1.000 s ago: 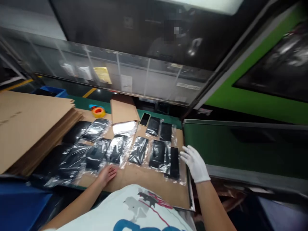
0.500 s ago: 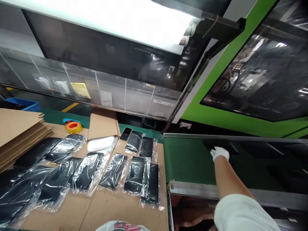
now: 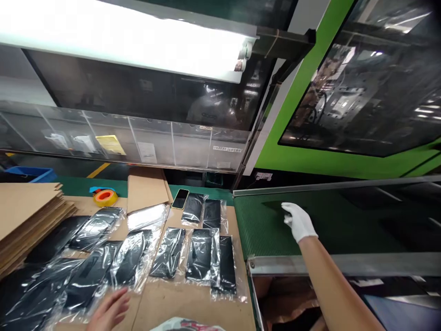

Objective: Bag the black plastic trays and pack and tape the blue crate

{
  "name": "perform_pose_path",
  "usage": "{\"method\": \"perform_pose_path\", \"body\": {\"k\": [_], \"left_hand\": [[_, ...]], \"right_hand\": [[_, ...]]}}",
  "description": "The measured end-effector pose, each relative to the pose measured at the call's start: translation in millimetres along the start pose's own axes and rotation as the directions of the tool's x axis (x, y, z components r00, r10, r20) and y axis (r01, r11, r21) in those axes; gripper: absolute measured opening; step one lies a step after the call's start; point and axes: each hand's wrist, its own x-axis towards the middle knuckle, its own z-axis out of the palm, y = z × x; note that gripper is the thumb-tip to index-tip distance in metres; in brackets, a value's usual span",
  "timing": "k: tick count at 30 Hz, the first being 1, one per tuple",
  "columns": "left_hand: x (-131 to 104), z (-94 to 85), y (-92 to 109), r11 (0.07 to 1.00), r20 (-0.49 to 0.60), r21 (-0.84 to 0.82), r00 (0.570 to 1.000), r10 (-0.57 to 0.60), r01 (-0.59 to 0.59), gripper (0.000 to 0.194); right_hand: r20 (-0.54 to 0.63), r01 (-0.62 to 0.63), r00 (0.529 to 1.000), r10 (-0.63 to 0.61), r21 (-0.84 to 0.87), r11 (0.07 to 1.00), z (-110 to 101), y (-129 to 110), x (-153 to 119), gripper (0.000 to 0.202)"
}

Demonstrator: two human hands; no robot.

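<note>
My right hand (image 3: 299, 223), in a white glove, is over the green ribbed conveyor belt (image 3: 251, 230). Its fingers are curled on a thin black panel (image 3: 274, 205), mostly dim and partly hidden by the hand. At the bottom left, my bare left hand (image 3: 112, 309) has its fingers slightly apart, with nothing seen in it, close to a bagged black panel (image 3: 86, 278). Further clear-bagged black panels (image 3: 168, 253) lie in rows on the cardboard-covered table. Other dark panels (image 3: 368, 196) rest farther right along the belt.
A cardboard stack (image 3: 27, 207) stands at the left edge, with yellow tape (image 3: 105, 197) beside it. Near the table's back lie a cardboard piece (image 3: 146, 188) and a phone (image 3: 180, 199). The belt's metal rail (image 3: 282, 265) borders the table. Clear pockets (image 3: 189, 147) hang behind.
My right hand has moved left and nearer along the belt, and the black panel has shifted with it. My left hand has come into view at the bottom. The camera view has shifted slightly.
</note>
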Motion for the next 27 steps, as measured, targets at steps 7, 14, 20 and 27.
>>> {"method": "perform_pose_path", "body": {"k": [7,14,20,27], "left_hand": [[-66,44.8,142,0.798,0.391,-0.300,0.696,0.602,-0.522,0.054],[-93,-9.8,188,0.630,0.481,-0.553,0.409,0.775,-0.545,0.040],[-99,-77.3,204,0.500,0.495,-0.424,0.269,0.826,-0.755,0.049],[-88,-92.0,193,0.453,0.534,-0.019,0.374,0.759,-0.891,0.056]], "right_hand": [[0.694,-0.083,0.719,0.045,0.022,0.996,68,-28,-181,0.054],[0.684,-0.137,0.718,-0.128,0.319,0.938,142,-11,-254,0.031],[0.633,-0.204,0.771,-0.068,0.346,0.916,174,-5,-281,0.024],[0.690,0.244,0.650,-0.318,0.207,0.947,207,-25,-329,0.037]]}}
